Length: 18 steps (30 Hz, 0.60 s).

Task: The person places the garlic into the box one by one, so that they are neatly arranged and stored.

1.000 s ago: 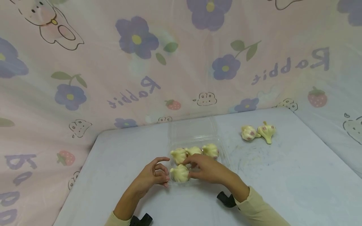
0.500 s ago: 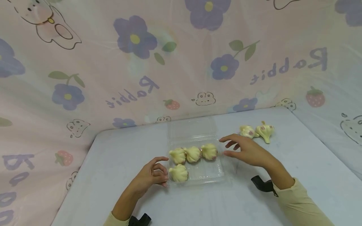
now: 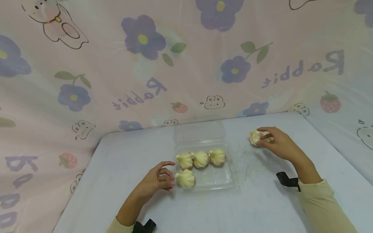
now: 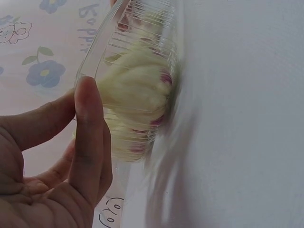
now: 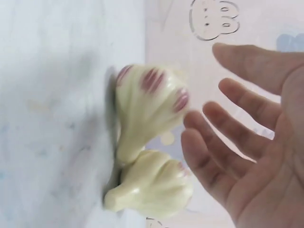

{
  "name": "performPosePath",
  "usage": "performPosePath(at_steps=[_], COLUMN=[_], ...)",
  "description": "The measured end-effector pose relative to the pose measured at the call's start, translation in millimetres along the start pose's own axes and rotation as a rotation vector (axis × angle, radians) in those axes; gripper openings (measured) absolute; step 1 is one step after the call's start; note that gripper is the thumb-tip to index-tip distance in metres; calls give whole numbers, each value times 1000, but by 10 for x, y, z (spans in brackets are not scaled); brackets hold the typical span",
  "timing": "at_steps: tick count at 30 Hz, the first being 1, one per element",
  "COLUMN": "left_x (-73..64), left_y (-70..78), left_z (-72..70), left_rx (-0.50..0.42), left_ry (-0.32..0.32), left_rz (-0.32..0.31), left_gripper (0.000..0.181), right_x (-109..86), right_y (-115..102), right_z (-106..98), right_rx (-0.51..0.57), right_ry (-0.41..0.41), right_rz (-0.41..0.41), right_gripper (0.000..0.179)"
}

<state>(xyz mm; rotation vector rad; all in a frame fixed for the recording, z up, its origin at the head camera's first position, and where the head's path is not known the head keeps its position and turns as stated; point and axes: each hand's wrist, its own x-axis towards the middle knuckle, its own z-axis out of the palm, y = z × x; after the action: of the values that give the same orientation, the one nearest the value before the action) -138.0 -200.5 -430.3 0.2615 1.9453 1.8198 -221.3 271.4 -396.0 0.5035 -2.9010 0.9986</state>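
A clear plastic clamshell box (image 3: 214, 181) lies with its lid folded back, several pale garlic bulbs (image 3: 201, 159) inside. Three fill its back row and one garlic bulb (image 3: 185, 178) sits front left. Beside the box's left wall is my left hand (image 3: 155, 181), its bent fingertips touching the rim. My right hand (image 3: 279, 144) hovers over two loose garlic bulbs at the back right, thumb and fingers apart. The right wrist view shows both, the upper garlic bulb (image 5: 149, 107) with purple streaks and the lower garlic bulb (image 5: 152, 185), neither held.
A white table (image 3: 116, 200) carries everything, and a printed curtain (image 3: 186, 64) hangs behind its back edge. The box's transparent lid (image 3: 199, 132) reaches toward that curtain. A black wrist mount (image 3: 287, 179) juts out near the right sleeve.
My right hand has left the box, where a bulb now sits front left, and moved right and back to the two loose bulbs. My left hand stays at the box.
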Motion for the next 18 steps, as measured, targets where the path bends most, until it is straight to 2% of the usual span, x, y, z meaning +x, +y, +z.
performPosePath(at_steps=[4,8,13,18], left_x=[0,4,6,1], left_y=[7,21,33,44], left_z=[-1,2,6,13], left_rx=[-4,-12,-16,-20], left_ry=[-6,-5,1,1], left_rz=[2,4,-3,-6], left_gripper=[74,75,75,74], right_x=[52,78,58,38], right_y=[113,173,143,116], right_z=[56,111,119,103], right_rx=[-36,-28,-42,-71], right_ry=[-11,-60,-95,-106], right_rz=[-7,-22,-37,-15], right_gripper=[56,60,62,59])
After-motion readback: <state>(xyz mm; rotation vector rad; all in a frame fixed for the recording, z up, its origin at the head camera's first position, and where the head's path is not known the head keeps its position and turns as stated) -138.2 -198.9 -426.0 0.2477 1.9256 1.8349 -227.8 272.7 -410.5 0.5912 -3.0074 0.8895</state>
